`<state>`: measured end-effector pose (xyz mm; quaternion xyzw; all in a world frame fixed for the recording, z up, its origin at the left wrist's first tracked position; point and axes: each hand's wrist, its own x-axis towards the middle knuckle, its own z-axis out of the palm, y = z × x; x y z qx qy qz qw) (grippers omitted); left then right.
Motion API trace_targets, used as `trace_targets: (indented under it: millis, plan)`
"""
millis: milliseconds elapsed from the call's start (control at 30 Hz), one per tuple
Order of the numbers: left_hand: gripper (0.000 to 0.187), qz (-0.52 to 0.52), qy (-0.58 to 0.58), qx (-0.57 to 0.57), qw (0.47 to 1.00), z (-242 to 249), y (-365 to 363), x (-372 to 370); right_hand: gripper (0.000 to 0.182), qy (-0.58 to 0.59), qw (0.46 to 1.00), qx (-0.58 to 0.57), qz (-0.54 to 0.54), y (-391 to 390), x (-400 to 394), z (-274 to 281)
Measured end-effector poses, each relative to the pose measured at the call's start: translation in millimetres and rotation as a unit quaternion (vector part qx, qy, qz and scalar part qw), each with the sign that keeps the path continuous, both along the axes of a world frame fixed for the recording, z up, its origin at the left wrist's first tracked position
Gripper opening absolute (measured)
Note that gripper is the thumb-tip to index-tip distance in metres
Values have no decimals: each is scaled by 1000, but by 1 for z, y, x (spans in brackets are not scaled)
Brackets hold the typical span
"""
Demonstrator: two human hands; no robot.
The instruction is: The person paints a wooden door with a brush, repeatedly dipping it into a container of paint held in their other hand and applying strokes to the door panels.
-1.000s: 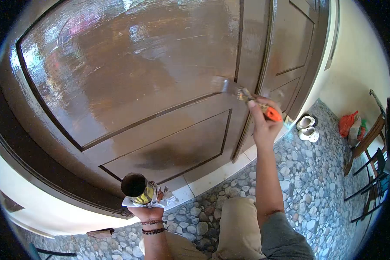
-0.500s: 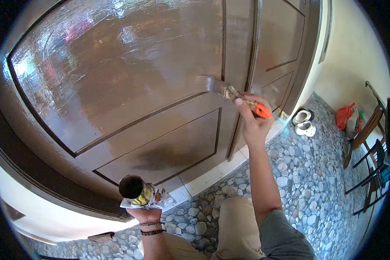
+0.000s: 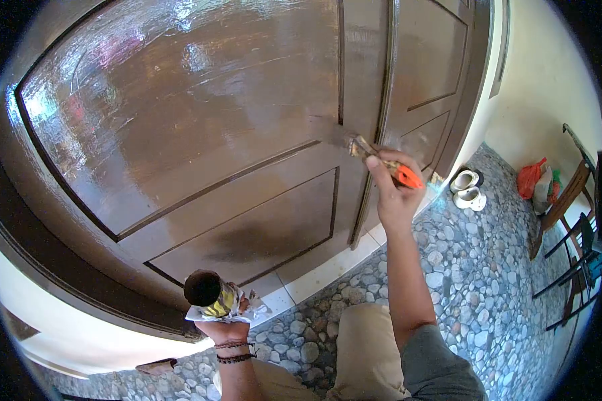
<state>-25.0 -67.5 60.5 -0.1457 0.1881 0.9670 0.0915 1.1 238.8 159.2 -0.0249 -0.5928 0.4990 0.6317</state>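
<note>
A paintbrush (image 3: 361, 148) with an orange handle end is pinched in my right hand (image 3: 398, 187). Its bristles are blurred and lie over the lower right corner of the large panel of the brown door (image 3: 247, 100). Low at the left, my left hand (image 3: 229, 327) holds a paint can (image 3: 214, 297), yellow and smeared with dark paint. White crumpled paper (image 3: 257, 309) is wrapped between that hand and the can. The can's mouth faces up toward me and looks dark inside; its paint level cannot be made out. Wet-looking gloss covers the door's upper left.
A second brown door leaf (image 3: 435, 67) adjoins at the right. White shoes (image 3: 470, 198) stand on the pebble floor (image 3: 448, 294) by the wall. Red and clear plastic bags (image 3: 532, 179) and a wooden chair (image 3: 565, 200) are farther right. A pale tile sill (image 3: 321, 274) runs under the door.
My right hand and the paintbrush have shifted slightly right and down along the door. The left hand and paint can stay in place.
</note>
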Motion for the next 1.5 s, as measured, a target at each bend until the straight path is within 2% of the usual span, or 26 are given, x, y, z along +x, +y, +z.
trace_targets:
  millis: [67,200,300,367,467,533,600,800,933,1033,1133,1233,1400,1467,1500]
  plan:
    - [44,-4,8,-5,1000,-10,-5,-3,17,-30,999,-28,-11,14,-7,-5]
    - [46,-5,25,-2,1000,-9,-5,-5,16,19,997,-72,4,12,-4,0]
    - [47,3,-3,-20,1000,-9,-6,-6,14,9,998,-42,-48,6,7,-4]
    - [47,-5,0,-4,1000,-8,-7,-4,14,32,990,69,-121,-1,10,-9]
    - [48,-16,4,10,1000,-8,-6,-4,15,38,973,132,-184,-24,7,-4]
    - [49,-18,9,8,1000,-9,-6,-5,15,37,969,141,-197,-35,2,-1]
    - [51,-6,-11,5,1000,-9,-7,-7,16,13,950,172,-260,-44,-4,4]
    - [52,-36,46,38,998,-11,-15,-7,19,4,950,164,-267,-54,-18,3]
    - [53,-31,44,39,998,-5,-16,-6,19,5,945,168,-280,-62,-24,7]
    - [52,0,5,39,999,-1,-17,-6,21,-16,948,184,-260,-76,-29,10]
    - [51,-38,48,43,997,-15,-21,-12,22,-34,945,199,-258,-97,-34,9]
    - [50,-10,25,26,999,-16,-20,-12,21,7,950,232,-208,-113,-25,12]
    - [49,-37,68,33,996,-18,-23,-13,20,30,939,203,-276,-80,-10,13]
    - [48,-45,65,34,996,-19,-27,-13,20,-9,952,127,-277,-70,-17,14]
    - [47,-56,63,36,996,-16,-27,-13,20,-6,946,155,-284,-66,-24,13]
